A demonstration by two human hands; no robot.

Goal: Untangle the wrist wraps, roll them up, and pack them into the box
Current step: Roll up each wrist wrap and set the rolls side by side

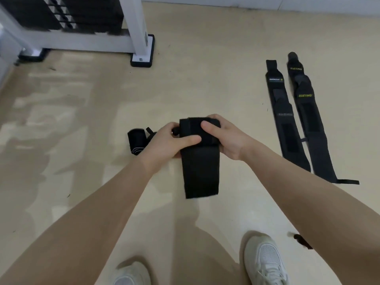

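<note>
Nearest to the camera, two white fabric sport shoes [265, 262] stood on the pale beige floor [86, 124], and a small dark object [302, 241] lay just to their right; I could not tell what it was. Between both hands the person held a black elastic wrist wrap [199, 157], half rolled. Its rolled part was at the far end, inside the hands, and its free flat tail hung toward the person, so the long axis ran from near to far. The left hand [170, 142] gripped the left end of the roll with the thumb laid across the front. The right hand [224, 136] gripped the right end, fingers [213, 118] curled over the top and the thumb pressing on the face. Both hands were equally close to the roll, so the tail still to be wound in lay below and nearer than the fingers. Just left of the left hand, a finished black rolled wrap [135, 142] lay on the floor. Further to the right, two long black flat wraps with printed yellow letters [298, 118] lay side by side, straight, well apart from the hands. At the far left stood a white metal frame with black feet [137, 29]. No box was visible.
</note>
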